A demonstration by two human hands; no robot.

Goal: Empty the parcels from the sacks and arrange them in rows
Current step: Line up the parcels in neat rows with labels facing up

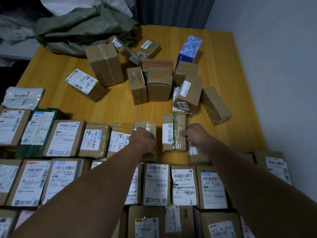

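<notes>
Cardboard box (151,125) sits under the outstretched left hand (142,140), grip curled; the right hand (197,134) pinches a taped parcel (173,133).

Table, wall, curtain
Wooden table (223,48) under the fingers (184,133); grey wall (274,66) right of them, dark curtain (171,9) far beyond.

Sack (82,31) at the surface's (56,66) far left corner. Before it, toward the middle, a loose pile (159,83) of parcels. Nearest, three rows (156,184) running left to right. At the back row's right end, end parcel (147,125) under left grip (142,140); just right, apart, next parcel (173,129) with right grip (197,134) at its right edge.
</notes>
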